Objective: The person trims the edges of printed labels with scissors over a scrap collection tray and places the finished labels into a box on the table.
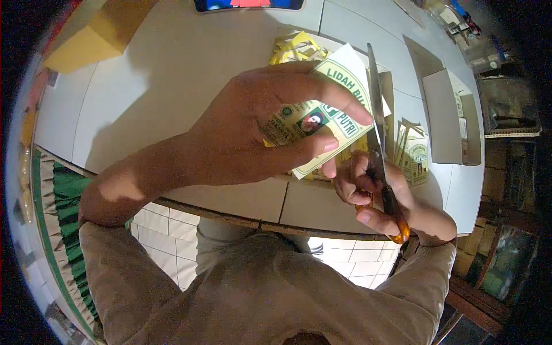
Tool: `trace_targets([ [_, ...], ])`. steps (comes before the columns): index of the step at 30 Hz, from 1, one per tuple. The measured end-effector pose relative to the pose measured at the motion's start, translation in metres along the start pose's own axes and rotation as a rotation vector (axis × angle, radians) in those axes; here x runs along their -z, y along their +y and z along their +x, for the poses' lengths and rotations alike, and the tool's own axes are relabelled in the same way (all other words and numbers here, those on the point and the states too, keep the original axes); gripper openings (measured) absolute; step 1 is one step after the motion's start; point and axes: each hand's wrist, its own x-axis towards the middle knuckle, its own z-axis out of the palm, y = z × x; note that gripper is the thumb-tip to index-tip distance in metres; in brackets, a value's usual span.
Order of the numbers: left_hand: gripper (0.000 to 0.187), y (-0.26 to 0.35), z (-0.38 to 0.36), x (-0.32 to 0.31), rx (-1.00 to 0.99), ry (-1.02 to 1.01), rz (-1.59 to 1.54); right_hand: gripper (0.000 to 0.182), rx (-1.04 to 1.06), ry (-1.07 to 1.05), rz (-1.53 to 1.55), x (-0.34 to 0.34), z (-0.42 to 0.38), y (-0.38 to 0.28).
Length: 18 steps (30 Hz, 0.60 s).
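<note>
My left hand [238,118] grips a pale green printed label [315,119] reading "LIDAH BUA…" and "PUTRI", with its index finger and thumb over the front. The label is tilted, its white top corner pointing up. In my right hand [397,187] are scissors [376,109] with orange handles, my fingers wrapped round them. Their long blades point up and run right along the label's right edge. Beneath the hands is a box holding yellow paper scraps [296,47], mostly hidden by the label and my left hand. Similar labels [416,160] lie in a loose pile beside my right hand.
An open white carton [441,118] with printed items inside stands on the right of the white tiled table [167,63]. A yellow-brown box [92,46] sits at the far left. A lit screen [250,4] shows at the back edge. Clutter fills the upper right.
</note>
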Motion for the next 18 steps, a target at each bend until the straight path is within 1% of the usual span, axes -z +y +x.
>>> trace_targets([
  [1, 0.024, 0.0005, 0.0007, 0.0016, -0.004, 0.001, 0.004, 0.037, 0.004, -0.002, -0.005, -0.0019, 0.0004, -0.0009],
  [3, 0.024, 0.0016, 0.0019, 0.0046, -0.055, -0.032, 0.147, 0.037, -0.021, 0.062, 0.103, -0.0057, 0.0002, -0.0023],
  [4, 0.024, 0.0030, 0.0013, 0.0041, -0.059, -0.031, 0.151, 0.037, -0.018, 0.061, 0.098, -0.0055, -0.0006, -0.0032],
  [6, 0.025, 0.0051, -0.0010, 0.0009, 0.148, -0.026, -0.089, 0.038, -0.114, 0.061, 0.133, -0.0036, -0.0030, -0.0045],
  [7, 0.025, 0.0042, -0.0005, 0.0015, 0.145, -0.026, -0.087, 0.038, -0.111, 0.062, 0.130, -0.0035, -0.0026, -0.0036],
  [9, 0.025, 0.0016, 0.0006, 0.0032, -0.034, -0.040, 0.093, 0.042, -0.007, 0.019, 0.090, -0.0033, -0.0017, 0.0002],
  [10, 0.025, 0.0020, -0.0002, 0.0019, -0.034, -0.041, 0.094, 0.042, -0.005, 0.020, 0.091, -0.0029, -0.0019, 0.0022],
  [12, 0.025, 0.0037, -0.0017, -0.0016, 0.052, -0.046, -0.084, 0.045, 0.011, -0.004, 0.079, -0.0020, -0.0021, 0.0049],
  [13, 0.025, 0.0040, -0.0018, -0.0025, 0.052, -0.047, -0.084, 0.045, 0.012, -0.002, 0.078, -0.0016, -0.0024, 0.0046],
  [15, 0.025, 0.0046, -0.0021, -0.0033, 0.136, -0.045, -0.224, 0.047, -0.002, -0.004, 0.060, -0.0012, -0.0024, 0.0040],
  [18, 0.025, 0.0040, -0.0022, -0.0016, 0.134, -0.057, -0.203, 0.045, 0.010, 0.004, 0.094, -0.0018, -0.0024, 0.0034],
])
